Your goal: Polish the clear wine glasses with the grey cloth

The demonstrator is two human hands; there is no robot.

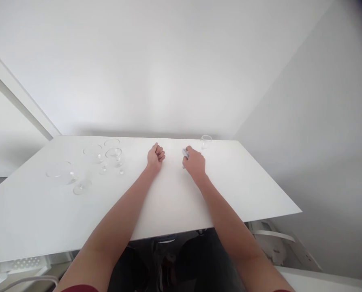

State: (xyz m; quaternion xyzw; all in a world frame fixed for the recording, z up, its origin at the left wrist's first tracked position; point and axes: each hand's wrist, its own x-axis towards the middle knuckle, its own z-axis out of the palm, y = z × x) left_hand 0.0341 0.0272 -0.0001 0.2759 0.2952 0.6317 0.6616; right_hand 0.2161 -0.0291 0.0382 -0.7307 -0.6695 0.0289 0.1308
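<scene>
My left hand (156, 157) rests on the white table (174, 202) in a loose fist, fingers curled and nothing visible in them. A short gap to its right, my right hand (195, 161) is closed around a small pale grey-white thing (185, 153); my fingers cover most of it, and I cannot tell its kind. Behind the right hand, near the back edge, stands a clear glass (205, 141). Several clear stemmed glasses are grouped left of my left hand, among them one with a visible round rim (114, 153) and one with its foot (82, 187) towards me.
A white wall (156, 73) rises behind the table, and another wall (329, 134) stands on the right. Below the table's right front edge is a white appliance-like object (272, 243). A perforated white item (25, 263) shows below the left front edge.
</scene>
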